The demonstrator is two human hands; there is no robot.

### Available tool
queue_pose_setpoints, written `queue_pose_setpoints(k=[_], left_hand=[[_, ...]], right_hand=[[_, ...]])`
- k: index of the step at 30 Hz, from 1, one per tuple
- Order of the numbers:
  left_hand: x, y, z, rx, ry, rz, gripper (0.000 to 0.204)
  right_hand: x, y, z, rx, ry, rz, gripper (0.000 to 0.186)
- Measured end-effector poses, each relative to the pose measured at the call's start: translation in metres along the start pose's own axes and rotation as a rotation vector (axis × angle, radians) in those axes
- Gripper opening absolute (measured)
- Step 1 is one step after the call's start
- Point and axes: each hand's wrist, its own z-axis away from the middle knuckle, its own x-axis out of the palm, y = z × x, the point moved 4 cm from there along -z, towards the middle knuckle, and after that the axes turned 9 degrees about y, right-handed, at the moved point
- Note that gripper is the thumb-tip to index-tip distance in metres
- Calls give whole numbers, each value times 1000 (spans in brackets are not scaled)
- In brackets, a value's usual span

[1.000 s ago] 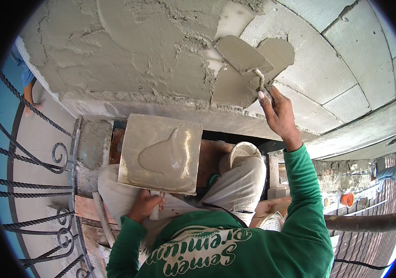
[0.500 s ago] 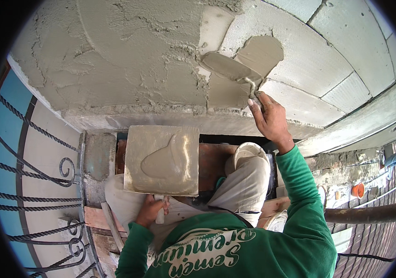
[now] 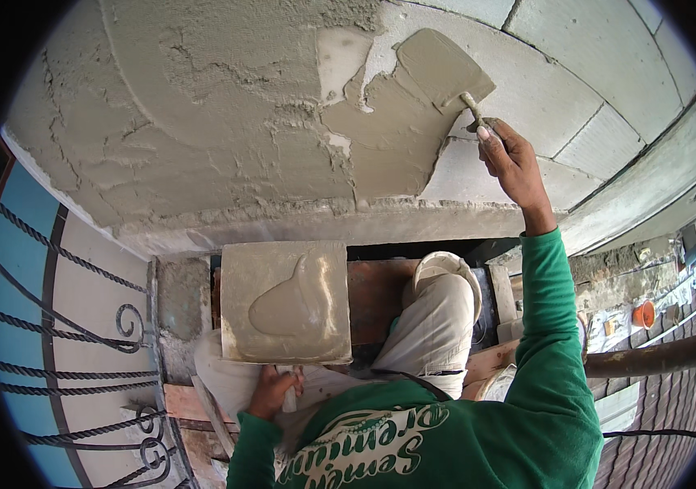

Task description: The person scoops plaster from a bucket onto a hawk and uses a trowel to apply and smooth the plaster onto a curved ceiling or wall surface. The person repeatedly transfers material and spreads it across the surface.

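Right hand (image 3: 512,165) was pinching a grey, leaf-shaped metal trowel (image 3: 444,67), just slid rightward, well above the bottom edge of the pale block wall (image 3: 555,65), so wet grey mortar (image 3: 397,147) probably covered more.

Wall plaster (image 3: 226,122): matt, rough, ridged
Blocks (image 3: 543,73): matt, fairly smooth
Square board (image 3: 242,338): smooth, glossy patch
Railing (image 3: 79,374): twisted metal

Free room, as I read it on my feed: above the bare blocks (image 3: 608,61), beyond the right hand (image 3: 511,159); also a passage between the mortar board (image 3: 238,269) and the bucket (image 3: 439,265). Obstacles I log: wall ledge (image 3: 299,224) close before the board, knee (image 3: 445,306) against the bucket, iron railing (image 3: 79,375) far left, dark pipe (image 3: 661,352) right.
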Motion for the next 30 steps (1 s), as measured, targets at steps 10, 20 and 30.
queue_pose_setpoints(k=[10, 20, 30], left_hand=[[24, 21, -8, 27, -72, -27, 28], [62, 77, -14, 95, -7, -53, 25], [71, 77, -14, 126, -136, -525, 20]], right_hand=[[19, 5, 116, -144, -55, -85, 37], [67, -3, 225, -396, -495, 299, 39], [102, 35, 203, -478, -124, 334, 44]])
